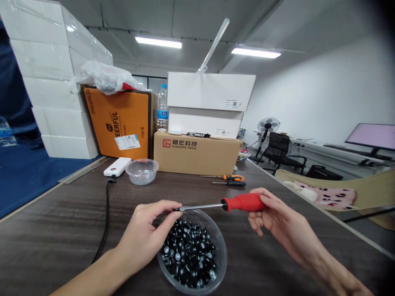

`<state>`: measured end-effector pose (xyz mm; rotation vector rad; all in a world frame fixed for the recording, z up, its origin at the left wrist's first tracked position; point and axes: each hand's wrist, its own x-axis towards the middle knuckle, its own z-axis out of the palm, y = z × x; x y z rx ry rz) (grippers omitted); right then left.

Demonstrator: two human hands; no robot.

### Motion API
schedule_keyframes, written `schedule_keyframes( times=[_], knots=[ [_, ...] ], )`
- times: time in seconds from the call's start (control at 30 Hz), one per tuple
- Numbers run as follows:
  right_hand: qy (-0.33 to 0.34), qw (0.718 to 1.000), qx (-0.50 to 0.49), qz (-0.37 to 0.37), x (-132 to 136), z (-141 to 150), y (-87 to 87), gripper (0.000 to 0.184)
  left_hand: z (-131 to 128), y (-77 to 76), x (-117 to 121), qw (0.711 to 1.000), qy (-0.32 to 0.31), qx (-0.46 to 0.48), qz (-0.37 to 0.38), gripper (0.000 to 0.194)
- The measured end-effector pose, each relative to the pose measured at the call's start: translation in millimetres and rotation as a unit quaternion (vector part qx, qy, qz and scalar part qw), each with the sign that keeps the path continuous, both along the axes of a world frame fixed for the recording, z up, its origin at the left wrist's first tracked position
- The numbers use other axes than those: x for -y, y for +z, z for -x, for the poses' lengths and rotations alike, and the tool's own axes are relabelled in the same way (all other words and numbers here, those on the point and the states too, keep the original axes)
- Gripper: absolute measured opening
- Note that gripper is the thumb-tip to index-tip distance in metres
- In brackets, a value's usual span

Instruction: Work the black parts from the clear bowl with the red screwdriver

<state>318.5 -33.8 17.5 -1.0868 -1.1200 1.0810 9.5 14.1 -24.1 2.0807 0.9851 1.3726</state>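
My right hand [274,213] grips the red handle of a screwdriver [243,202], its metal shaft pointing left. At the shaft's tip, my left hand [151,230] pinches a small dark piece between thumb and fingertips; most of it is hidden, so its kind cannot be told. Both hands are raised over a round clear plastic bowl [224,263]. Many small black pieces with shiny round tops [191,255] fill that bowl.
Behind stands a smaller clear tub [142,170] with small bits inside, beside a white power bank [117,166] with a black cable [106,218]. Two more screwdrivers [234,178] lie before a cardboard box [197,158]. An orange box [120,119] and stacked white boxes [58,82] rise at left.
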Motion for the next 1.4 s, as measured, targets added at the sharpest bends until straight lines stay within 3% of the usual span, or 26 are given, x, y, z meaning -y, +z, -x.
schedule_keyframes(
  times=[0.17,0.37,0.43,0.57,0.73,0.87,1.2,1.4],
  knots=[
    [-0.036,0.994,0.097,0.04,-6,-4,-8.6,0.048,2,-4.2,-4,0.999,0.004,0.015,0.035,0.018],
    [0.046,0.998,0.027,0.027,-8,-5,-9.9,0.04,4,-4.6,-5,0.998,0.011,0.018,0.059,0.022],
    [0.029,0.998,0.046,0.031,-7,-3,-8.3,0.04,4,-4.8,-4,0.998,0.011,0.014,0.06,0.023],
    [-0.03,0.992,0.106,0.059,-7,-1,-9.2,0.049,4,-6.1,-6,0.999,0.016,0.001,0.05,0.024],
    [0.025,0.999,0.034,0.033,-6,-4,-8.4,0.041,4,-7.7,-7,0.999,0.017,-0.019,0.022,0.019],
    [0.011,1.0,0.013,0.026,-3,-5,-3.7,0.037,1,-7.8,-3,0.999,0.013,-0.037,0.002,0.016],
    [0.028,0.999,0.021,0.005,2,-6,-2.0,0.037,0,-8.1,-2,0.999,0.033,-0.034,0.0,0.02],
    [0.02,0.999,0.048,0.008,-1,-4,-3.3,0.038,2,-8.9,-5,0.998,0.042,-0.03,-0.038,0.019]
  ],
)
